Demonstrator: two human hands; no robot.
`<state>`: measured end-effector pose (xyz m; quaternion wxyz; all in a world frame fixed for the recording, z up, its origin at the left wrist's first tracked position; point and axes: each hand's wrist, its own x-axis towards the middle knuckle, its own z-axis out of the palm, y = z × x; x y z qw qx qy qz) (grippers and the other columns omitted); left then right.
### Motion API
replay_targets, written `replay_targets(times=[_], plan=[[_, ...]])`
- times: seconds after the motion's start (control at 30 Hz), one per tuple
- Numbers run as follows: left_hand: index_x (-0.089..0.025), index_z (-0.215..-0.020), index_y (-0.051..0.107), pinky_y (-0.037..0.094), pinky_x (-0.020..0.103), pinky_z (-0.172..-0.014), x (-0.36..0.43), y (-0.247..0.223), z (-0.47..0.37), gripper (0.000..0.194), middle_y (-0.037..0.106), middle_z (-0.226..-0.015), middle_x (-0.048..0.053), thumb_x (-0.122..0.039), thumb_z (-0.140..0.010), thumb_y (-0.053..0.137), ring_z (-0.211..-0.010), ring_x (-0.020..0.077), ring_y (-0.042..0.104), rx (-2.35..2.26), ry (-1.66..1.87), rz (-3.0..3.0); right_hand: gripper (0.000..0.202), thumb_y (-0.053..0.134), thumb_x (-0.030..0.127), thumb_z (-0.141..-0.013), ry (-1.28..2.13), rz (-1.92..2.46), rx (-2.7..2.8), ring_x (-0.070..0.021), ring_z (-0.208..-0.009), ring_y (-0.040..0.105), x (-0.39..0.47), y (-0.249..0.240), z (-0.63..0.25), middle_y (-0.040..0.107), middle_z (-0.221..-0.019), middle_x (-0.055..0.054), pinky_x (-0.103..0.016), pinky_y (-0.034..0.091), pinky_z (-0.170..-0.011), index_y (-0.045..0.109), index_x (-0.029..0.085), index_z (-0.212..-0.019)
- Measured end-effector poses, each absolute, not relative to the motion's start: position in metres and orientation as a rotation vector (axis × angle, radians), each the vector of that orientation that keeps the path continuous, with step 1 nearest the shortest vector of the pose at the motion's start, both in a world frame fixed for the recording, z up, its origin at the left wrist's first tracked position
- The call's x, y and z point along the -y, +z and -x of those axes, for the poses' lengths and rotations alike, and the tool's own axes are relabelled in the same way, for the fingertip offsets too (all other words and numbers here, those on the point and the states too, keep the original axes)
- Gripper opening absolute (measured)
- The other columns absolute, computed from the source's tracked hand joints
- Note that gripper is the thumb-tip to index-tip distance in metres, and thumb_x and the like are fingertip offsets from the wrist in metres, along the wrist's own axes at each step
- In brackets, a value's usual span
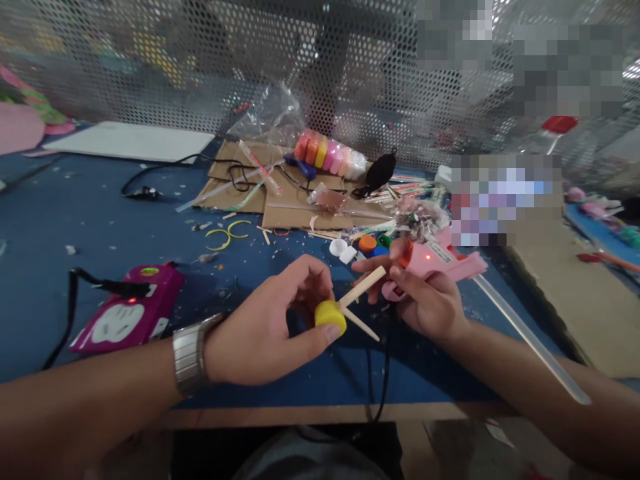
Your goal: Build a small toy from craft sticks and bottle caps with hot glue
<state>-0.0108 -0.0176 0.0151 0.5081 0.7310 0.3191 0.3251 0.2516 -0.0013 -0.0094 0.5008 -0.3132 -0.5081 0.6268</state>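
Pink glue gun (424,261) with blurred, unreadable label (440,251)

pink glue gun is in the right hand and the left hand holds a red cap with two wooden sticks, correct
Not quite: the head view shows the cap in the left hand is yellow, not red. The pink glue gun is indeed in the right hand, and the cap has two wooden sticks.
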Motion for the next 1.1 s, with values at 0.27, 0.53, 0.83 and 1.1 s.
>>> replay_targets(times=[0.27, 0.53, 0.83, 1.1], plan=[[-0.019, -0.114, 0.064, 0.063, 0.026, -0.076, 0.018, 0.017, 0.011, 0.025, 0.071, -0.098, 0.002, -0.028, -0.096, 0.08, -0.082, 0.0136, 0.071, -0.872, 0.904, -1.762, 0.026, 0.083, 0.038, -0.102, 1.571, 0.776, 1.304, -0.0249, -0.103, 0.086, 0.002, -0.017, -0.258, 0.086, -0.125, -0.006, -0.043, 0.071, -0.089, 0.06, 0.03, -0.109], [-0.018, -0.115, 0.067, 0.067, 0.025, -0.088, 0.017, 0.015, 0.01, 0.025, 0.077, -0.106, 0.004, -0.025, -0.097, 0.084, -0.094, 0.0149, 0.079, -0.793, 0.951, -1.591, 0.036, 0.091, 0.034, -0.096, 1.689, 0.758, 1.306, -0.0219, -0.097, 0.086, 0.0, -0.01, -0.256, 0.088, -0.119, -0.003, -0.041, 0.071, -0.089, 0.056, 0.029, -0.101], [-0.02, -0.112, 0.067, 0.067, 0.024, -0.09, 0.018, 0.013, 0.009, 0.028, 0.079, -0.109, 0.005, -0.028, -0.096, 0.089, -0.094, 0.0139, 0.079, -0.762, 0.914, -1.572, 0.033, 0.094, 0.02, -0.092, 1.779, 0.579, 1.271, -0.0151, -0.096, 0.086, 0.0, -0.004, -0.25, 0.089, -0.109, 0.002, -0.028, 0.068, -0.084, 0.063, 0.028, -0.1], [-0.018, -0.112, 0.071, 0.068, 0.025, -0.088, 0.018, 0.012, 0.008, 0.028, 0.081, -0.109, 0.006, -0.029, -0.094, 0.09, -0.095, 0.0162, 0.08, -0.758, 0.865, -1.62, 0.04, 0.095, 0.026, -0.091, 1.754, 0.668, 1.395, -0.0136, -0.078, 0.077, 0.002, -0.001, -0.251, 0.086, -0.105, 0.001, -0.025, 0.06, -0.068, 0.056, 0.029, -0.1]])
